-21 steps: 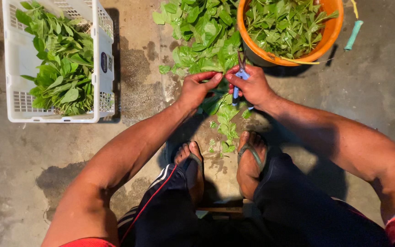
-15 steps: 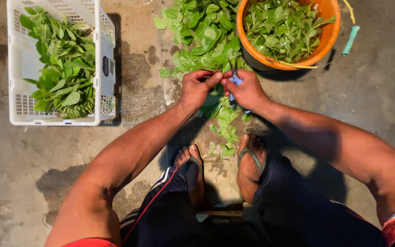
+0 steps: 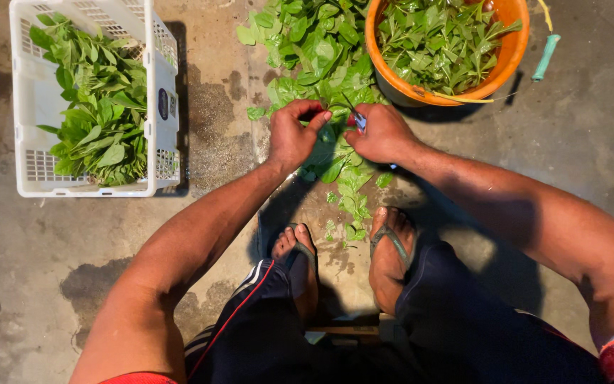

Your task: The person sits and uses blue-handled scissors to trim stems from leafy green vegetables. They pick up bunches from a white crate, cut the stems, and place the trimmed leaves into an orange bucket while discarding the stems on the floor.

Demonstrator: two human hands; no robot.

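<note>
A white crate (image 3: pixel 94 99) of greens is seen left; an orange bucket (image 3: pixel 449 50) stands top right; a leaf pile (image 3: pixel 321 64) lies between; the left hand (image 3: pixel 294 135) is pinched shut on a stem (image 3: pixel 328 114); the right hand (image 3: pixel 381 134) is closed round a small blade (image 3: pixel 358 119); fingertips could be nicked, being so close.

Head-worn view, straight down, close above floor (image 3: pixel 591 142)

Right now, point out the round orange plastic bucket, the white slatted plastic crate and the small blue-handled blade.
round orange plastic bucket (image 3: pixel 514 44), head view, right rim
white slatted plastic crate (image 3: pixel 163 107), head view, right wall
small blue-handled blade (image 3: pixel 359 121), head view, handle by the right hand
</note>
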